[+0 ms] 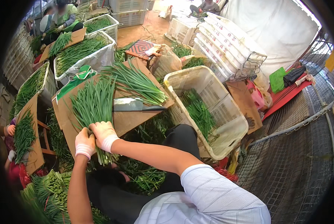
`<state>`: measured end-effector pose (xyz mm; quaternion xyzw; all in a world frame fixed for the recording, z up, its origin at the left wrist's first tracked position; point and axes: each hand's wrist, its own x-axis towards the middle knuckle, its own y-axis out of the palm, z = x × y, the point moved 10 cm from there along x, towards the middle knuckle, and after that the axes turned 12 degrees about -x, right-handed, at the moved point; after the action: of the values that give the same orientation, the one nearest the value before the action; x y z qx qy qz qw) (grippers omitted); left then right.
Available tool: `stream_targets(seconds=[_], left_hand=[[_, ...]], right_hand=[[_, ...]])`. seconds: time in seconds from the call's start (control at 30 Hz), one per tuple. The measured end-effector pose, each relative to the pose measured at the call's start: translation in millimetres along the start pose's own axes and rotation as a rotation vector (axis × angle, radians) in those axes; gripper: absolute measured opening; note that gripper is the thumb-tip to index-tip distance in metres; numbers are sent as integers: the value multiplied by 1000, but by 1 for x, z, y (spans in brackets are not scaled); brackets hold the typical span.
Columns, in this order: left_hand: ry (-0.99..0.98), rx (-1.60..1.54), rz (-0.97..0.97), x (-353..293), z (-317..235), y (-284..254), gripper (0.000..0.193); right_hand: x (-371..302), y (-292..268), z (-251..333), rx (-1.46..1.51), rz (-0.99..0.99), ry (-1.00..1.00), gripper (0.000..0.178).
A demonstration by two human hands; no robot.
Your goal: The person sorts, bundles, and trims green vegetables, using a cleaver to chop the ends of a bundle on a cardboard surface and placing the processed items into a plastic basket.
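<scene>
Left of centre, grasping a green bunch [93,100] around its stems with left hand [85,142] and right hand [102,133], without visible tie; with a second bunch [141,83] unheld above centre and stacked bundles [55,189], seemingly finished, at lower left.

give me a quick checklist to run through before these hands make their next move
1. Both hands on the bunch: ok, left hand and right hand grip the big bunch near its stalk ends.
2. Knife out of the hands: ok, it lies on the board, right of that bunch.
3. Stalk ends fully on the board: not ok, they stick out past its near edge.
4. Big bunch tied: cannot tell, the hands cover part of it.
5. Open space in the crate: ok, greens cover only part of its inside.
</scene>
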<state>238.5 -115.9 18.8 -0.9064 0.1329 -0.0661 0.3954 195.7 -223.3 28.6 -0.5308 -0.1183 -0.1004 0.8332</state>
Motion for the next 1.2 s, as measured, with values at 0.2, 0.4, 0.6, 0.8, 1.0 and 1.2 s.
stream_targets(seconds=[0.2, 0.4, 0.6, 0.8, 1.0, 1.2], left_hand=[[-94, 31, 34, 1, 6, 2, 33], [-141, -546, -104, -5, 24, -7, 43], [-313, -266, -51, -51, 10, 40, 108], [-432, -227, 16, -58, 9, 49, 121], [-402, -275, -21, -55, 23, 53, 118], [-247, -466, 68, -50, 31, 33, 113]], right_hand=[[1, 4, -10, 62, -30, -44, 13], [7, -1, -31, 436, 214, -104, 25], [-1, 30, -56, 907, 409, 240, 24], [-16, 35, -64, 1184, 318, 358, 18], [-35, 37, -73, 1294, 149, 460, 14], [-40, 16, -100, 1121, -13, 633, 45]])
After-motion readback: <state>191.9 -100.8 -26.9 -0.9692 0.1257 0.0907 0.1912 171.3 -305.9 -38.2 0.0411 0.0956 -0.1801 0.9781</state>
